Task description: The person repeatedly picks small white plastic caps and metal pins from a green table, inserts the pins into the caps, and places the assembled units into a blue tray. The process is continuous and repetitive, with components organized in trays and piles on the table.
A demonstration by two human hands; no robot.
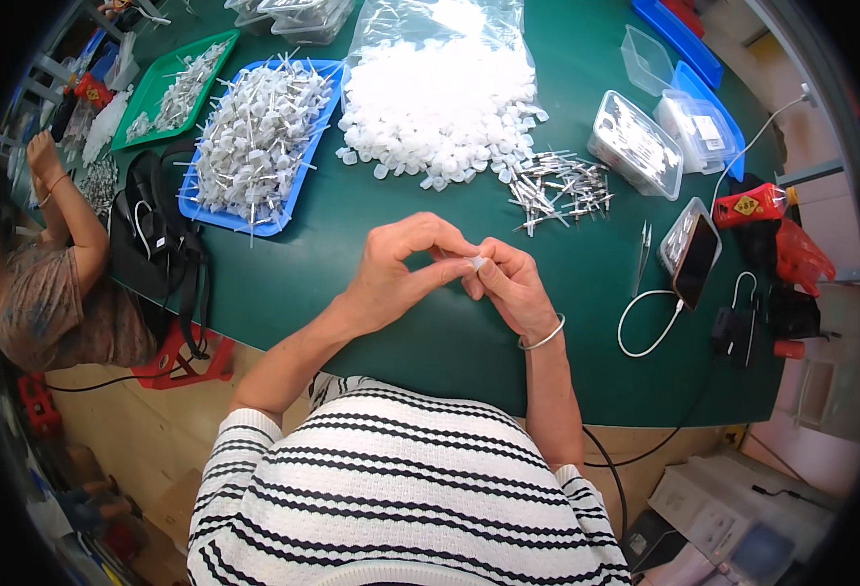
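Over the front of the green table, my left hand (396, 269) and my right hand (520, 290) meet fingertip to fingertip. Both pinch a small whitish plastic piece (477, 263), which looks like one of the caps from the heap beyond. My fingers cover most of it, so I cannot tell if a metal pin sits in it. Straight ahead, a heap of white plastic caps (435, 112) spills from a clear plastic bag (437, 21). Thin metal pins (562, 186) lie loose to its right. Left of the heap, a blue tray (272, 230) holds many caps with pins through them.
A green tray (213, 51) with similar parts stands farther left, beside a black bag (146, 230). To the right are a clear box of pins (635, 145), tweezers (642, 259) and a phone (695, 264) on a white cable (622, 337). Another person (68, 264) sits at the left.
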